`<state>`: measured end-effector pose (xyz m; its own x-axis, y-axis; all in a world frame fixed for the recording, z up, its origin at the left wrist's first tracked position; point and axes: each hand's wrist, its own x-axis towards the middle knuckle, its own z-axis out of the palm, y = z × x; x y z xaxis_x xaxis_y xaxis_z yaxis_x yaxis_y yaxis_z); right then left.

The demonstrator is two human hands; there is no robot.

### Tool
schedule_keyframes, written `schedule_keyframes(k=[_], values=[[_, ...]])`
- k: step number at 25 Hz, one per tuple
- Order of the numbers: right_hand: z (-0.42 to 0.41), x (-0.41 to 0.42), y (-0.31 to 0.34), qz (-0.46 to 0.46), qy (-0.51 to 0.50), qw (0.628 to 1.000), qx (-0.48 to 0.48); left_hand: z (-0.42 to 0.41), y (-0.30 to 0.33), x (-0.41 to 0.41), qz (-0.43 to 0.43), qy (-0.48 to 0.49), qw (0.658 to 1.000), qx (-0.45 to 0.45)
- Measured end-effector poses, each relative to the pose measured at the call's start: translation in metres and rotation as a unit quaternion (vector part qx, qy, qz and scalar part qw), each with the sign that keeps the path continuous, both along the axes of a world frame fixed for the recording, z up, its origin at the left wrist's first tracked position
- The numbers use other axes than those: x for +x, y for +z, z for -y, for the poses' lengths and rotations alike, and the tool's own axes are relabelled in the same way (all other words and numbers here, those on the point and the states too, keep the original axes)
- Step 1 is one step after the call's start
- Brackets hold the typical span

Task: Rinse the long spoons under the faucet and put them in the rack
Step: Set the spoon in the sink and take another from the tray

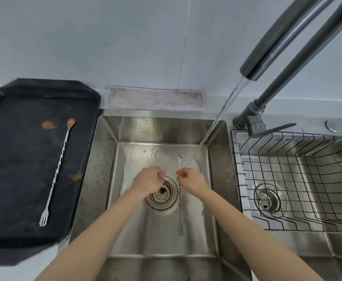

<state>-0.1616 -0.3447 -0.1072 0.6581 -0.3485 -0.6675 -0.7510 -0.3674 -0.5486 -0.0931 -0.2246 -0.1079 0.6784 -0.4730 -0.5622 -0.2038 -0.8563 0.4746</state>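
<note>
Right hand [192, 180] has a fingertip grip pinched on the twisted stem of a long spoon [179, 191], up near the bowl end. The bowl sits just beside the water stream [222, 116], fork end pointing back toward the person, low over the sink [162, 128] floor. Left hand [147, 180] is curled loosely over the drain [162, 196] with its fingers drawn together; can't tell if it's touching the stem or anything else.

So this looks like the rinse step on spoon one. Next I'd nudge the bowl right into the stream, then carry it over to the wire rack [299, 175] on the right.

The second spoon [57, 171], still dirty-looking, lies on the black tray [14, 159] left of the sink, with brown smears nearby.
</note>
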Motion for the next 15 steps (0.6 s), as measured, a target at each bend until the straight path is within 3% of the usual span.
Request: schedule_keyframes(k=[7, 15], values=[[-0.046, 0.044, 0.066, 0.11, 0.052, 0.991, -0.06, -0.058, 0.073, 0.031, 0.156, 0.047, 0.986, -0.033], [-0.139, 0.094, 0.112, 0.193, 0.119, 0.973, -0.04, -0.155, 0.096, 0.058, 0.236, 0.128, 0.963, -0.016]])
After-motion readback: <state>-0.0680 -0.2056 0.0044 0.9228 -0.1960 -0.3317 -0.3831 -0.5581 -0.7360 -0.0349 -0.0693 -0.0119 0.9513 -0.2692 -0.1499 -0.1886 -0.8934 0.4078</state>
